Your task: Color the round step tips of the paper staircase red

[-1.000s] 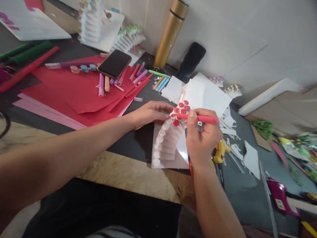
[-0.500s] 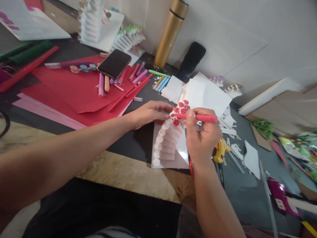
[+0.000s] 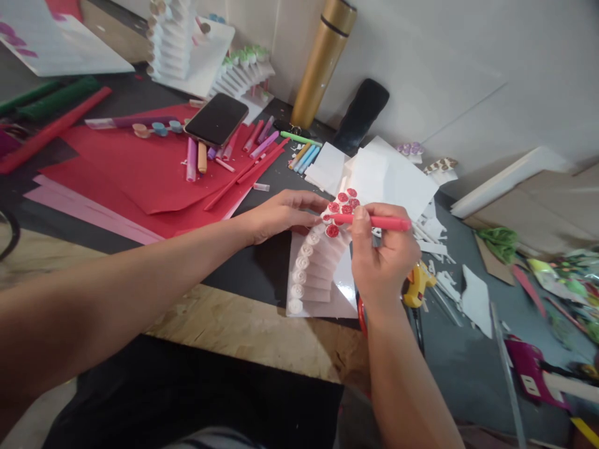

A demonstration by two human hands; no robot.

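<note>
Two hands, one red marker, one paper staircase edged with coils.
We record the paper staircase (image 3: 316, 284) on a white board (image 3: 345, 304), its upper end between both sets of fingers, its lower steps on our side of them. Right hand (image 3: 386, 255): fingers clamped round the red marker (image 3: 390, 223), its tip at a coil just beside the left fingertips. Left hand (image 3: 287, 215): thumb and forefinger apart at the staircase's edge; whether they pinch it we cannot tell. Red coils (image 3: 332, 231) sit just past the left fingertips, white coils (image 3: 302, 263) below them. We judge the staircase light, fairly stiff along its folds, easily crushed; best held by the board, while the marker's smooth barrel suits a pinch.
</note>
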